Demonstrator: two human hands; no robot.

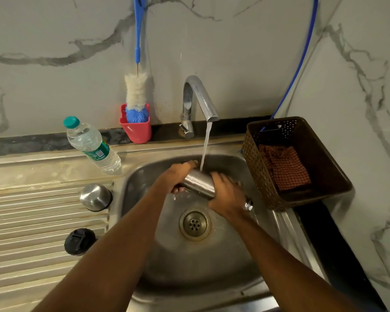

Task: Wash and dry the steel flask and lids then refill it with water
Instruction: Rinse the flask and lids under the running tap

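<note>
Under the tap [198, 95], left hand [178, 176] and right hand [226, 197] clasp the steel flask [198, 183]; three-o'clock basket [254, 167] holds a cloth [286, 167].

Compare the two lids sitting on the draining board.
The steel lid is shiny and domed; the black lid is dark and flatter, with a raised piece on top. The steel lid lies farther back; the black lid lies nearer the person. Both rest on the ridged draining board, untouched.

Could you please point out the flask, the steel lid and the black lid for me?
flask [197, 183], head view, on its bare steel side.
steel lid [96, 197], head view, on its domed top.
black lid [79, 242], head view, on its top face.
</note>
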